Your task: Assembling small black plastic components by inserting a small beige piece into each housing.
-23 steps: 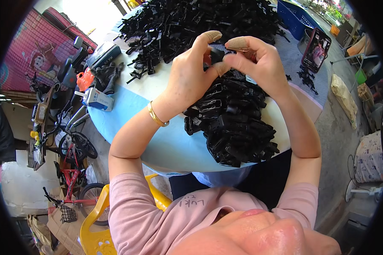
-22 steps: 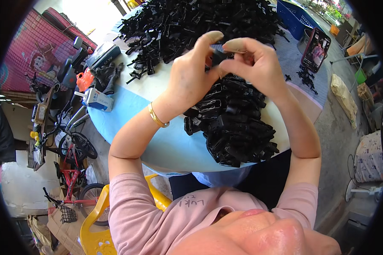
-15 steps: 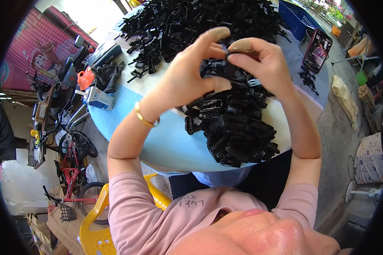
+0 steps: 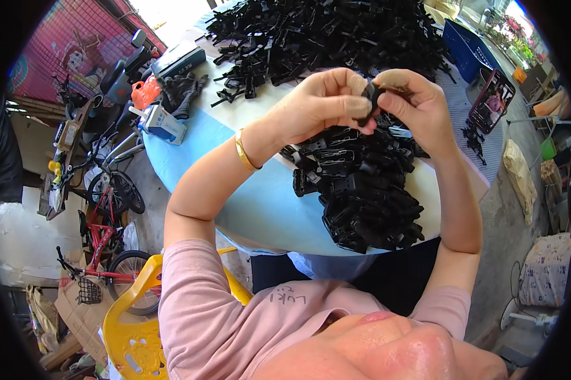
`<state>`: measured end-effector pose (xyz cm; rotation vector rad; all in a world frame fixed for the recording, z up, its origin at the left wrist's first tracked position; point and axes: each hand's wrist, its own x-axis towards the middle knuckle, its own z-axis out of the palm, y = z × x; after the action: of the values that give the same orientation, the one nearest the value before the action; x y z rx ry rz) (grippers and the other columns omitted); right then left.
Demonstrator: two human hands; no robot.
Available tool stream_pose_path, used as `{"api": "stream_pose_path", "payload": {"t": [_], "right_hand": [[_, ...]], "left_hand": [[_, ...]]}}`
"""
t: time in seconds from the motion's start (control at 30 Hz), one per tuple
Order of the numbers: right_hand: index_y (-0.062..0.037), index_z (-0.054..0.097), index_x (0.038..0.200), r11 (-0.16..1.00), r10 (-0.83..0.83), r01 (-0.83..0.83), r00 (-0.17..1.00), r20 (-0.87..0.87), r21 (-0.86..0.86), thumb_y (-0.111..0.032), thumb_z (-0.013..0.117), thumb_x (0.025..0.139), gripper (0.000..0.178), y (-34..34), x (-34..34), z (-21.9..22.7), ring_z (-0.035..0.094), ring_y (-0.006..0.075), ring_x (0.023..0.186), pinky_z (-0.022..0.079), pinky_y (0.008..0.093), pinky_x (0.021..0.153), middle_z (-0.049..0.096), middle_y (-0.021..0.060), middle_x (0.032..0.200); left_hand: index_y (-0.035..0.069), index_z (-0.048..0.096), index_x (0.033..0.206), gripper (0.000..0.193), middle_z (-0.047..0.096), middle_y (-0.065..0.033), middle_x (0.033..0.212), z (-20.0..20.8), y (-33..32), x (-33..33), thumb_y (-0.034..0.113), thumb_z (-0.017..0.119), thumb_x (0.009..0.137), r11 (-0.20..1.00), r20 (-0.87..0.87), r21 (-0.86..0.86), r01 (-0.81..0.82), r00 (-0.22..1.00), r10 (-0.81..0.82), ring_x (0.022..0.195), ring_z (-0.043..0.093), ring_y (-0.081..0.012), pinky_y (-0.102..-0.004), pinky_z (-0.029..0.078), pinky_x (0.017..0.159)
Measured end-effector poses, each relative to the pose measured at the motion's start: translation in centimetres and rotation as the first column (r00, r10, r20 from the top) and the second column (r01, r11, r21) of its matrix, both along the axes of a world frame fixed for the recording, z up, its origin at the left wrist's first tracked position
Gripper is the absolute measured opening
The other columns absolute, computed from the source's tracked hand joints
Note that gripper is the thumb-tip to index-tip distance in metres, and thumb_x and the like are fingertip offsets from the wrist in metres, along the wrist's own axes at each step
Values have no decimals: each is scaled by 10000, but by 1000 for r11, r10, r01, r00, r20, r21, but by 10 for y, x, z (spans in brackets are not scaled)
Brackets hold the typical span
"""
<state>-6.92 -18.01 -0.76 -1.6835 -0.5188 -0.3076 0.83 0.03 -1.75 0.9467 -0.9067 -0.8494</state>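
Head view: my left hand [image 4: 320,105] and right hand [image 4: 423,106] meet between one and two o'clock from the middle of what I see, with one small black part [image 4: 373,94] pinched between them. Each set of fingers is drawn in narrow, thumb against fingertips, and they cover so much of the part that I can't tell its shape. I judge the step to be close finger work on this single part; the next move seems to call for a firm pinch from both sides and a small, controlled push or turn.

Just below the hands, toward three o'clock, a dense near pile [image 4: 368,202] of black pieces rises from the bench [image 4: 266,212], which has a pale blue and cream cover. A wider far pile [image 4: 330,38] spreads at twelve to one. At two o'clock a phone [image 4: 491,101] tilts near a blue basket [image 4: 466,54], beside a patterned mat [image 4: 461,104]. At ten sit a blue-and-white carton [image 4: 165,125] and dark gloves [image 4: 185,95].

Off the bench, a red bicycle [image 4: 102,237] stands around eight to nine, and a yellow chair [image 4: 133,329] between seven and eight, on a concrete floor [image 4: 149,218]
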Motion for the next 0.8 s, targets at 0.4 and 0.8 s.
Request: {"api": "stream_pose_path", "payload": {"t": [0.4,0.8], "right_hand": [[-21,560,903,952,-266,272,962,57,-143,-105,528,876,94,10,-4,-6,460,29,650,372,167,587,519,-23,706],[-26,552,878,938,-285,285,958,30,-196,-107,508,888,93,20,-11,-1,400,5,562,305,153,495,520,-26,655]], "left_hand": [[17,483,916,170,545,-25,846,6,2,-7,36,612,808,856,516,11,-517,736,438,780,558,-88,-235,485,711],[17,597,910,219,605,-44,779,-3,-5,-19,52,670,707,696,590,-256,-670,462,662,672,524,-121,-246,443,600]]}}
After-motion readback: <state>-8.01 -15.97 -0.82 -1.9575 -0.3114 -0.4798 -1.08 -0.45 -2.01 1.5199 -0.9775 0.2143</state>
